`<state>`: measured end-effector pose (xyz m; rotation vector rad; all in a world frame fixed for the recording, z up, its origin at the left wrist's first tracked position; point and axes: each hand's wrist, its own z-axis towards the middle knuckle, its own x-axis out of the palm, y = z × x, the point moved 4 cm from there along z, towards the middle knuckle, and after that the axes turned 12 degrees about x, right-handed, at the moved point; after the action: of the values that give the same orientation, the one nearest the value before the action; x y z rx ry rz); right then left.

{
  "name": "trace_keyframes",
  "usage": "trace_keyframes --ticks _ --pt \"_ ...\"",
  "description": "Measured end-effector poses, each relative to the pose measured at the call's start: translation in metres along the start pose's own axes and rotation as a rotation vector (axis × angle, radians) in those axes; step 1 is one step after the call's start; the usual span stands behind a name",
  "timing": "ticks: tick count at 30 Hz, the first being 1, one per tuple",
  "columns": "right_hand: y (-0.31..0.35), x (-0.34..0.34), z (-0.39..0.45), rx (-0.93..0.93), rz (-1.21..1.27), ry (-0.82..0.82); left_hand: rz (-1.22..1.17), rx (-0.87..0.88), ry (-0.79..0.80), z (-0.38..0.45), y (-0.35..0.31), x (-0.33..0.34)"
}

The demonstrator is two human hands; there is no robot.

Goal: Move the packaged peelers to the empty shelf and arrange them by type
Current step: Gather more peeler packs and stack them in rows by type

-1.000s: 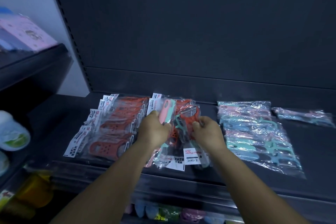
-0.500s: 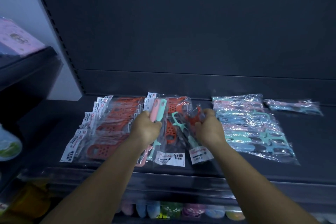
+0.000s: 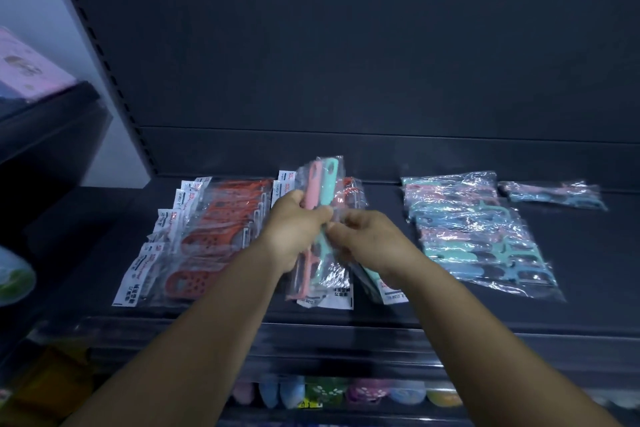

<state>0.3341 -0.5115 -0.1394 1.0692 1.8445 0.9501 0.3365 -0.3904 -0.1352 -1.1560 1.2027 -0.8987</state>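
Gripping a small bundle of packaged peelers over the middle of the dark shelf, the person's left hand is curling its fingers round the pink and mint handles, which are standing up out of the fist inside crinkly clear plastic sleeves. The right hand is meeting it just beside the knuckles — fingertips bent in and pinching at the same shiny wrapping, though how much it is holding is hard to tell through the blur. Below the hands more sleeves with white printed label cards are hanging down toward the shelf's front edge.

Lying flat to the left is a fanned stack of orange peelers — broad, perforated shapes in clear bags, white header cards pointing outward. To the right a glossy overlapping pile of pastel peelers in blue, mint and pink is catching the light, and a single similar pack is sitting apart behind it near the back panel. Soft coloured goods are showing on the lower shelf.
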Motion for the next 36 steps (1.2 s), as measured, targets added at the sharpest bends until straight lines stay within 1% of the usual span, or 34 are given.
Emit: trace_keyframes --ticks 2,4,7,9,13,16,18,20,21,22,23,24,25,26,27,28,29,31,34,36 --pt "-0.004 0.000 -0.008 0.021 0.055 0.092 -0.093 -0.020 -0.040 0.001 -0.007 0.010" --pt "-0.010 -0.007 -0.012 0.034 0.104 0.104 -0.154 -0.043 -0.041 0.000 -0.013 0.021" --pt "-0.020 -0.025 -0.020 0.025 0.193 0.046 -0.286 -0.093 -0.014 -0.004 -0.018 0.043" --pt "-0.026 -0.037 -0.028 0.019 0.203 0.015 -0.329 -0.107 -0.026 -0.007 -0.018 0.058" --pt "-0.037 -0.061 -0.040 0.006 0.227 -0.015 -0.312 -0.099 -0.056 -0.011 -0.020 0.095" --pt "-0.050 -0.088 -0.047 0.000 0.237 -0.110 -0.317 -0.057 -0.032 -0.016 -0.028 0.125" --pt "-0.059 -0.113 -0.051 -0.008 0.219 -0.138 -0.279 -0.008 0.004 -0.020 -0.035 0.146" --pt "-0.070 -0.143 -0.054 -0.008 0.111 -0.170 -0.136 0.089 0.028 -0.025 -0.041 0.159" --pt "-0.076 -0.159 -0.057 -0.002 0.022 -0.175 0.013 0.179 0.012 -0.030 -0.045 0.160" --pt "-0.082 -0.174 -0.060 0.012 -0.068 -0.159 0.194 0.309 -0.003 -0.035 -0.049 0.160" --pt "-0.088 -0.188 -0.063 0.028 -0.143 -0.119 0.397 0.484 0.003 -0.041 -0.055 0.161" --pt "-0.094 -0.200 -0.065 0.045 -0.209 -0.072 0.619 0.674 0.045 -0.048 -0.060 0.165" --pt "-0.098 -0.210 -0.067 0.061 -0.280 -0.031 0.833 0.836 0.129 -0.052 -0.060 0.174" --pt "-0.100 -0.219 -0.069 0.074 -0.364 -0.003 0.995 0.940 0.241 -0.055 -0.058 0.182" --pt "-0.103 -0.225 -0.069 0.089 -0.448 0.017 1.095 0.974 0.339 -0.058 -0.052 0.190" --pt "-0.105 -0.230 -0.069 0.104 -0.513 0.039 1.146 0.968 0.396 -0.059 -0.047 0.196" --pt "-0.106 -0.234 -0.068 0.119 -0.542 0.068 1.161 0.956 0.418 -0.059 -0.043 0.201" --pt "-0.113 -0.241 -0.064 0.133 -0.525 0.110 1.174 0.930 0.444 -0.059 -0.038 0.210" --pt "-0.121 -0.252 -0.055 0.101 -0.496 0.030 1.159 0.841 0.463 -0.061 -0.024 0.218" --pt "-0.123 -0.255 -0.050 0.059 -0.454 -0.014 1.165 0.816 0.422 -0.063 -0.015 0.219"
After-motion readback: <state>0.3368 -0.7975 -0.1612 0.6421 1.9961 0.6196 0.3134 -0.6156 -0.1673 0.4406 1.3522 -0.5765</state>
